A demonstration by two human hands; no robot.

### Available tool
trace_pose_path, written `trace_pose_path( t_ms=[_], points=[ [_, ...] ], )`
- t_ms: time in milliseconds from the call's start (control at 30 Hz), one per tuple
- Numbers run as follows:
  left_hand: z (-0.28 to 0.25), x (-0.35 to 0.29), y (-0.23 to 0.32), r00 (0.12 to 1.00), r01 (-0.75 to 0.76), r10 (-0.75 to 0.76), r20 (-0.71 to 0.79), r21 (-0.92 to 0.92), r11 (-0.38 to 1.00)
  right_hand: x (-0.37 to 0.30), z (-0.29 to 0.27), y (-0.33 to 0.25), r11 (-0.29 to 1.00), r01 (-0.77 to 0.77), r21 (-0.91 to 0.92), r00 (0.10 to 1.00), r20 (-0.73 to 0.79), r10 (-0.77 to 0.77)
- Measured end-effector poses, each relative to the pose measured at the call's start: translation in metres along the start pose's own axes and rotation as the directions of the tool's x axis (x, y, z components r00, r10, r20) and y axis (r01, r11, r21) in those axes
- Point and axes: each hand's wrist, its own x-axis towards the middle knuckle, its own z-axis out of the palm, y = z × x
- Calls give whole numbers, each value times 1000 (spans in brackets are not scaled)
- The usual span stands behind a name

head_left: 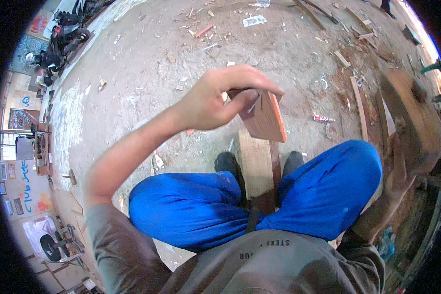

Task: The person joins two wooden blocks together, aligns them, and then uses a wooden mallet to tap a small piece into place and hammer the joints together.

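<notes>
My left hand (223, 95) is closed on the top end of a reddish-brown wooden board (264, 117), fingers over its edge and thumb against its face. Beside the thumb shows a thin silver piece (252, 107) like a nail; whether the thumb pinches it I cannot tell. Below the board, a pale wooden beam (256, 164) runs between my legs. Whether the board touches this beam is unclear. Out to the right, my right hand (397, 159) grips a large, thick wooden block (411, 115), raised and smeared by motion.
Wood scraps, chips and litter cover the dirt floor ahead. A long wood strip (358, 108) and a small tube (323, 118) lie right of the board. My blue-trousered knees flank the beam. A motorcycle (66, 41) stands far left.
</notes>
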Motion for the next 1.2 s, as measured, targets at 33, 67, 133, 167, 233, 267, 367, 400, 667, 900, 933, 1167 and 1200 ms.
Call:
trace_pose_path(
  t_ms=[33, 67, 133, 167, 233, 267, 367, 400, 667, 900, 933, 1167, 1200],
  points=[
    [2, -3, -5, 985, 167, -163, 53, -87, 982, -5, 1, 9, 999, -36, -13, 999, 39, 36],
    [6, 2, -11, 927, 356, -328, 181, -155, 922, -6, -4, -1, 997, -60, -47, 995, 72, 63],
    [21, -7, -40, 879, 452, -409, 245, -157, 878, -12, -1, -20, 965, -260, 44, 956, 154, 250],
    [33, -14, -63, 822, 534, -474, 314, -138, 834, -13, 0, -25, 969, -246, 25, 957, 167, 238],
    [64, -42, -108, 741, 643, -579, 341, -108, 758, -20, 5, -27, 967, -252, -48, 921, 295, 255],
    [84, -49, -126, 747, 641, -573, 338, -135, 756, -20, 1, -37, 960, -267, -86, 894, 351, 280],
    [128, -94, -177, 704, 681, -590, 396, -138, 719, -27, 4, -22, 962, -96, -254, 883, 424, 200],
    [138, -111, -190, 744, 646, -574, 341, -152, 748, -25, 7, -23, 962, -100, -256, 874, 439, 208],
    [177, -117, -195, 802, 591, -595, -59, -67, 804, -9, 56, -39, 868, 263, -421, 632, 755, 174],
    [175, -115, -217, 807, 579, -573, -140, 6, 815, -33, 123, -15, 725, 415, -550, 559, 783, 274],
    [172, -120, -224, 800, 583, -579, -161, -21, 812, -42, 133, 1, 751, 383, -537, 580, 773, 257],
    [175, -117, -225, 851, 496, -474, -226, 52, 867, -97, 148, 88, 788, 102, -608, 678, 622, 392],
    [174, -122, -226, 845, 504, -482, -231, 47, 862, -103, 150, 79, 738, 43, -673, 601, 608, 519]
  ],
)
